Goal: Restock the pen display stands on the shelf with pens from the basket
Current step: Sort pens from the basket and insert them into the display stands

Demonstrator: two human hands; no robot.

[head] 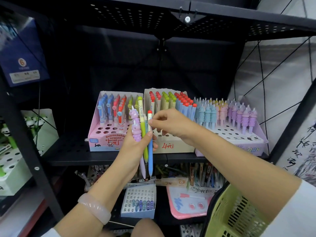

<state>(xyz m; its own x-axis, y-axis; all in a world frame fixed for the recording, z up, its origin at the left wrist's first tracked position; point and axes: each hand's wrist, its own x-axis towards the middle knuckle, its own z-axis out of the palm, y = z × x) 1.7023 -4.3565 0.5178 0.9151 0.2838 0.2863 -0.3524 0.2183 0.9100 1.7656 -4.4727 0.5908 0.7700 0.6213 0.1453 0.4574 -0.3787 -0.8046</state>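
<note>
Three pens stand bunched in the left hand (pixel 136 144), held upright before the black shelf (pixel 106 159): a purple unicorn pen (pixel 136 129), a green pen (pixel 142 127) and a blue pen (pixel 150 151) with a red cap. The left fingers curl round all three. The right hand (pixel 171 125) pinches the blue pen near its cap. Behind them on the shelf sit three stands side by side: a pink stand (pixel 104 135) on the left, a beige stand (pixel 172 146) in the middle and a unicorn stand (pixel 239 135) on the right, each partly filled. A green basket (pixel 236 216) hangs at the right forearm, low right.
</note>
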